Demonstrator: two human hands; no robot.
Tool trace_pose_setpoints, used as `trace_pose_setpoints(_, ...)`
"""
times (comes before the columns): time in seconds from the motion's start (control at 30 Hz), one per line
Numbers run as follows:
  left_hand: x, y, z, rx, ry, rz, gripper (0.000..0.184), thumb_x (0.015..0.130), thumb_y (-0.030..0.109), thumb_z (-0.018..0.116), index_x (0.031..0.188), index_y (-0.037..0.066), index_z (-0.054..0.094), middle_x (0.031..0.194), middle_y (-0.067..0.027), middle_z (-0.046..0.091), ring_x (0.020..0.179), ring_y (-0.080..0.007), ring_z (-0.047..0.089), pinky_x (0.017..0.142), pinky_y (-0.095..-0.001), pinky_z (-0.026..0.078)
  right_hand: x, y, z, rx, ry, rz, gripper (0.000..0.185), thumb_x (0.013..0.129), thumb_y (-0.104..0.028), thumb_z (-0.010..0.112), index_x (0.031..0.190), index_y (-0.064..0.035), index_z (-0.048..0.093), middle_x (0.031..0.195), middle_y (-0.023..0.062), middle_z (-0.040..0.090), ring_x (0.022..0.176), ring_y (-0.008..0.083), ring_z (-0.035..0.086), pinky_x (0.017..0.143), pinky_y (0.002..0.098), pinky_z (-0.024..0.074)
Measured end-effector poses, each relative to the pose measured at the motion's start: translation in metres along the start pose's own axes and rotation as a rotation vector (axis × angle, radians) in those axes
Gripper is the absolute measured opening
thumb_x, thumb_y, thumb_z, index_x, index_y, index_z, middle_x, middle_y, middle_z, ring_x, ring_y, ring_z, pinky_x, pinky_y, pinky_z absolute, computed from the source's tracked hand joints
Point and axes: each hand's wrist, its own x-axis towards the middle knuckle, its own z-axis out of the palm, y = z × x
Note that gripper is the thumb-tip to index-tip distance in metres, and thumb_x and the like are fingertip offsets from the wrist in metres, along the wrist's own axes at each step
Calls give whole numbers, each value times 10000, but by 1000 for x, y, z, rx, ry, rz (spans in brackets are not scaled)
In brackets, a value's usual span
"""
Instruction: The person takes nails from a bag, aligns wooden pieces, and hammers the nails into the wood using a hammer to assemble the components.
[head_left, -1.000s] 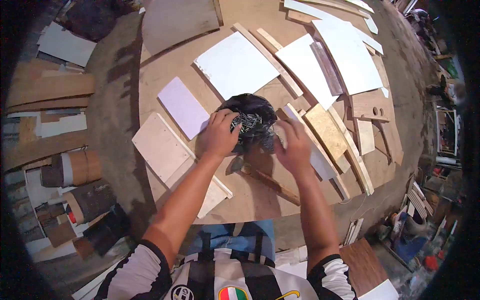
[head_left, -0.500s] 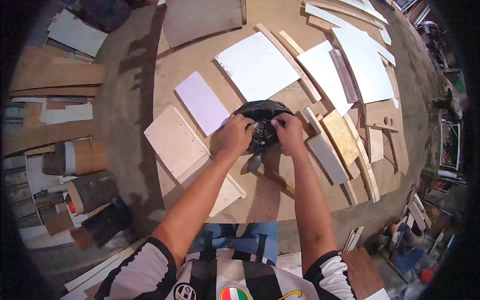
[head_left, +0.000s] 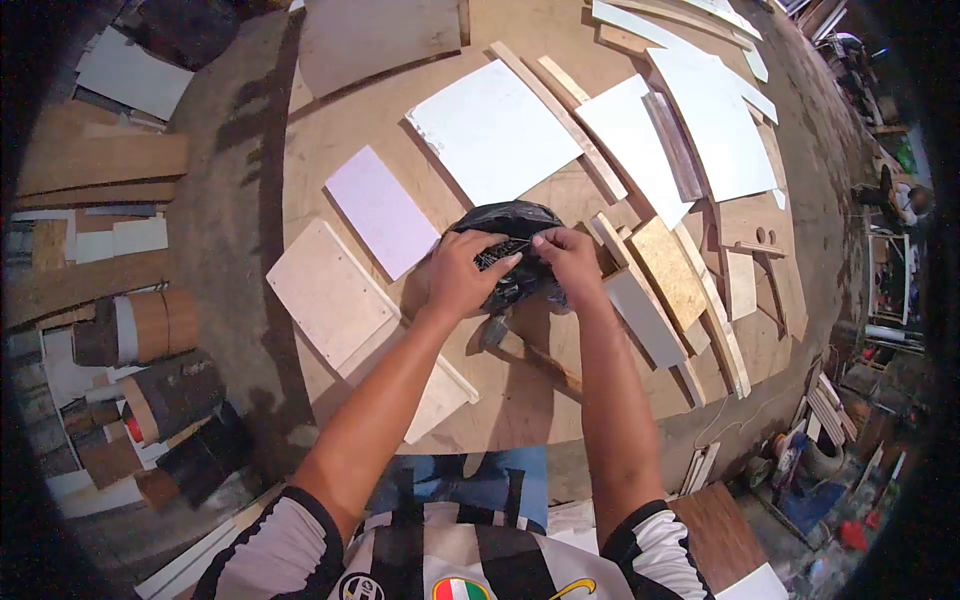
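Note:
A black plastic bag [head_left: 520, 290] sits on the wooden worktable, its mouth pulled open over a heap of thin metal nails [head_left: 490, 256]. My left hand [head_left: 462, 270] grips the bag's left rim, thumb and fingers on either side of the opening. At the right side of the mouth, my right hand [head_left: 572, 262] is closed in a pinch on what looks like a nail [head_left: 522, 240]. Just below the bag lies a hammer [head_left: 493, 333], its handle slanting to the lower right and partly hidden by my right forearm.
A lilac board [head_left: 382, 212] and a pale wooden panel [head_left: 335, 295] lie to the left. Beyond the bag is a white board [head_left: 495, 130]. Wood strips and a yellowish board [head_left: 668, 275] lie to the right. Offcuts are stacked on the floor at left.
My right hand has risen slightly from the nails with a thin nail between its fingertips. My left thumb has spread further over the bag's opening. The whole view has shifted a little.

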Motion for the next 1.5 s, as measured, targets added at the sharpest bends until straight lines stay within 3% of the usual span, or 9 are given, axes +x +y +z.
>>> trace_pose_setpoints(0.3, 2, 8, -1, 99, -129, -174, 268, 887, 333, 763, 975, 82, 798, 959, -87, 749, 983, -314, 645, 880, -422, 512, 3, 3, 1, -70, 15, -9, 266, 944, -194, 695, 940, 70, 726, 788, 128, 711, 741, 164, 636, 716, 353, 514)
trace_pose_setpoints(0.5, -6, -7, 2, 149, -70, -137, 254, 899, 293, 746, 1004, 65, 787, 969, -123, 713, 990, -346, 630, 902, -435, 509, -2, 3, 4, -219, 100, -139, 221, 920, -171, 695, 972, 43, 712, 862, 219, 726, 808, 319, 711, 760, 437, 530)
trace_pose_setpoints(0.57, -10, -14, 6, 220, 35, -49, 198, 862, 193, 734, 995, 53, 776, 1010, -146, 682, 1001, -352, 605, 893, -448, 495, -11, -2, 11, -458, 187, -357, 209, 900, -142, 685, 1055, -2, 704, 983, 232, 705, 903, 421, 687, 813, 489, 536)
trace_pose_setpoints(0.67, -11, -16, 8, 334, 47, 24, 221, 846, 174, 738, 1026, 50, 768, 1036, -161, 667, 1036, -358, 579, 911, -460, 489, -23, -14, 25, -639, 219, -320, 247, 884, -118, 679, 1122, -55, 701, 1078, 204, 672, 965, 429, 658, 847, 502, 544)
trace_pose_setpoints(0.93, -5, 3, -2, 426, -145, -114, 237, 863, 248, 759, 1027, 80, 792, 1008, -143, 669, 1091, -353, 550, 964, -453, 472, -21, -11, 36, -885, 180, -334, 345, 796, -120, 714, 1139, -110, 741, 1171, 161, 676, 999, 379, 662, 853, 480, 566)
trace_pose_setpoints(1.13, -5, -5, 1, 346, -112, -153, 214, 869, 260, 754, 982, 84, 797, 960, -138, 695, 1045, -347, 568, 945, -453, 461, -20, -15, 26, -661, 244, -305, 211, 839, -160, 728, 1027, -74, 770, 969, 181, 728, 909, 383, 700, 812, 472, 558)
trace_pose_setpoints(1.23, -5, -4, 1, 309, -100, -186, 195, 888, 254, 730, 958, 83, 792, 946, -138, 722, 1004, -350, 592, 940, -458, 453, -12, -11, 15, -527, 218, -138, 213, 872, -196, 733, 1013, -41, 767, 900, 204, 729, 849, 376, 715, 777, 455, 552)
trace_pose_setpoints(1.4, 2, 15, -4, 139, 0, -179, 205, 908, 252, 716, 969, 71, 790, 963, -151, 747, 944, -366, 646, 920, -466, 471, -11, -7, 9, 26, 113, -59, 238, 891, -187, 743, 985, 31, 761, 812, 139, 743, 732, 191, 683, 703, 339, 529)
trace_pose_setpoints(1.5, 4, 24, -8, 12, -74, -268, 299, 928, 338, 725, 1044, 70, 788, 1031, -180, 742, 980, -365, 686, 894, -428, 523, -10, -5, 10, 59, 128, -38, 207, 903, -154, 732, 963, 43, 758, 782, 85, 725, 725, 136, 642, 675, 306, 508)
